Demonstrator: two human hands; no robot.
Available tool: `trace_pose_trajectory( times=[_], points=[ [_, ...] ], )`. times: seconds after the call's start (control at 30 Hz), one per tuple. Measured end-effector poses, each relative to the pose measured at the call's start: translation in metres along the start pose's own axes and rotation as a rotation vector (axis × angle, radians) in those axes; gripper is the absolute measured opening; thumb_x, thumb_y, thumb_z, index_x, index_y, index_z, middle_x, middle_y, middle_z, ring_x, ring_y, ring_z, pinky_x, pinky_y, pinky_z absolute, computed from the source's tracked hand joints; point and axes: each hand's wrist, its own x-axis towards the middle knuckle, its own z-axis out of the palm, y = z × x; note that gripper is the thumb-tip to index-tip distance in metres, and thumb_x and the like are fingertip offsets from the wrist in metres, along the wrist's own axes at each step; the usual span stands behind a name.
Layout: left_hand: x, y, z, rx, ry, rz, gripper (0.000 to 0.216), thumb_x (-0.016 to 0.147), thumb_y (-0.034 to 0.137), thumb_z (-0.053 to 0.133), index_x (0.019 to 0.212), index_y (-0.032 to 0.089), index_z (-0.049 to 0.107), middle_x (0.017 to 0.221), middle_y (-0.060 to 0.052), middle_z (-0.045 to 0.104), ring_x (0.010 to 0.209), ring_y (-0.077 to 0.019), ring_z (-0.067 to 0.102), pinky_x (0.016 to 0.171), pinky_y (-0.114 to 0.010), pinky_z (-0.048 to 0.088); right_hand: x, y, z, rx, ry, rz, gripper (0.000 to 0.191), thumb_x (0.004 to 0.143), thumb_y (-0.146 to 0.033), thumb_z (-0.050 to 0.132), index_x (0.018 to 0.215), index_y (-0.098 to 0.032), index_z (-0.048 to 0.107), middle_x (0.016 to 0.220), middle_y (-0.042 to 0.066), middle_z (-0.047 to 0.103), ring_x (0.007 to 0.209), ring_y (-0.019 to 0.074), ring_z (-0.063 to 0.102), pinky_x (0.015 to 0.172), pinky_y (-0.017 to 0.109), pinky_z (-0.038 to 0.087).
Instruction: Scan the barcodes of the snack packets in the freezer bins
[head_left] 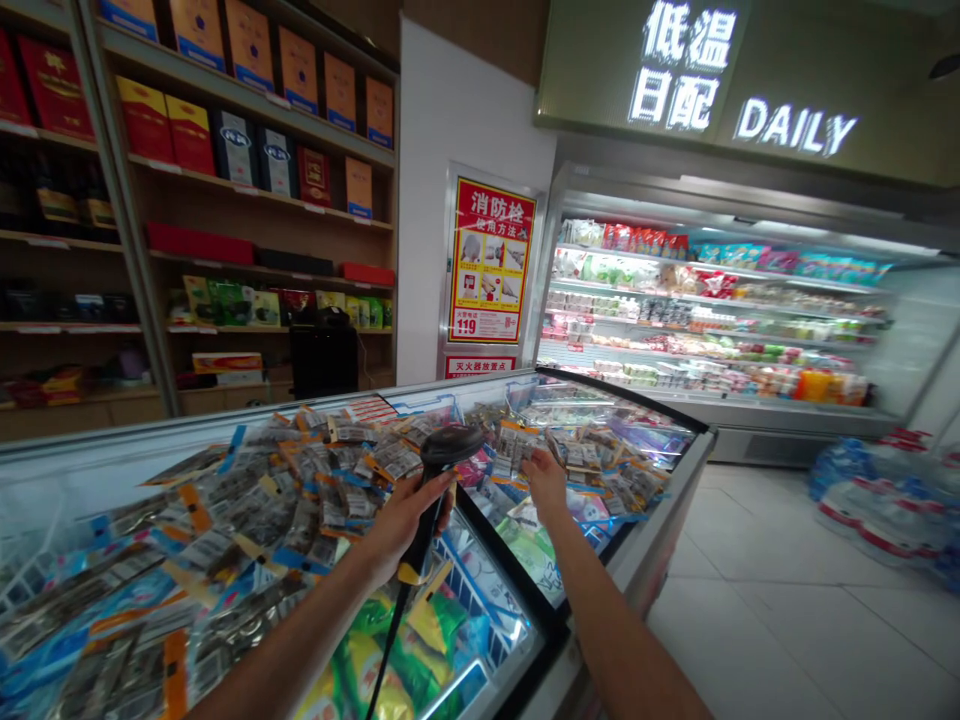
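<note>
My left hand (409,515) is wrapped round the grip of a black barcode scanner (451,446), whose cord hangs down past my wrist. Its head points right, towards my other hand. A small clear-and-grey packet (514,450) with an orange edge is pinched in the fingers of my right hand (547,482), over the freezer's right part. Many similar packets (296,475) lie heaped on the glass at the left, and more packets (622,470) are spread beyond my right hand. What the packets contain is too blurred to tell.
The chest freezer (671,525) has dark-framed glass lids; green and yellow bags (405,650) show below. Shelves with boxes (247,150) stand at the left. A lit refrigerated display (712,310) stands behind, and bundled water bottles (885,490) stand on the floor at right.
</note>
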Motion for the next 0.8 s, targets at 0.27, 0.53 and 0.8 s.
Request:
trace_pose_trajectory(
  times=[0.27,0.53,0.8],
  points=[
    [-0.006,0.001,0.005,-0.004,-0.098,-0.044,0.031,0.066,0.045,0.055,0.068,0.014,0.054,0.057,-0.001,0.054,0.045,-0.0087,0.047,0.044,-0.021,0.035,0.01,0.019,-0.012,-0.037,0.021,-0.06,0.034,0.058,-0.017,0.045,0.089,-0.012,0.058,0.088,0.008,0.065,0.084,0.0201,0.059,0.077,0.032,0.044],
    [-0.007,0.0,0.008,0.026,-0.141,-0.048,0.03,0.066,0.044,0.055,0.065,0.014,0.052,0.057,-0.001,0.053,0.045,-0.0077,0.046,0.045,-0.021,0.035,0.013,0.024,-0.014,-0.142,0.039,-0.092,0.036,0.06,-0.018,0.045,0.092,-0.013,0.061,0.083,0.006,0.067,0.083,0.0207,0.059,0.073,0.033,0.045],
    [-0.008,0.003,0.009,-0.06,-0.125,-0.139,0.031,0.064,0.045,0.057,0.064,0.015,0.051,0.056,-0.001,0.053,0.045,-0.0081,0.046,0.043,-0.02,0.034,0.018,0.031,-0.017,-0.167,0.081,-0.087,0.038,0.061,-0.017,0.044,0.096,-0.01,0.057,0.089,0.009,0.065,0.082,0.0189,0.06,0.074,0.031,0.045]
  ],
)
